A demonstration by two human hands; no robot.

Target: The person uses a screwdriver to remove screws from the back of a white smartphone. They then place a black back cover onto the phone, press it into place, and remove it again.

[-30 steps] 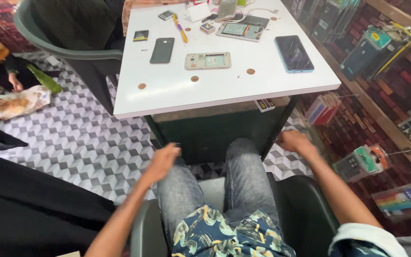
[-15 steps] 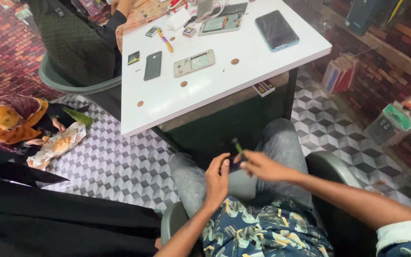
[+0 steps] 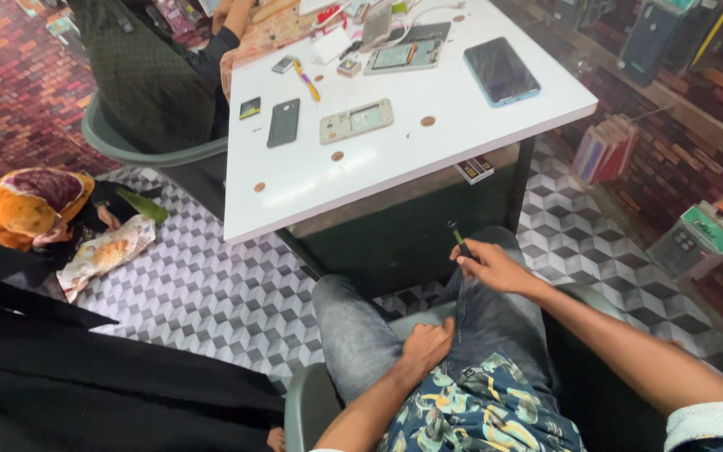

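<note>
Right hand (image 3: 495, 268): gripped one slim dark screwdriver (image 3: 458, 239) above the knee.
Left hand (image 3: 425, 347): loosely curled, empty, on the thigh.
Phones beyond hands: three on one white table (image 3: 378, 167).

Open air between the right hand (image 3: 495, 268) on the knee and the white table (image 3: 395, 176) edge above it; the near strip of tabletop lies bare; further back an opened phone (image 3: 356, 121), a dark phone (image 3: 284, 122) and a blue-edged phone (image 3: 501, 71) crowd the way; the left hand (image 3: 427, 347) rests in the lap
</note>
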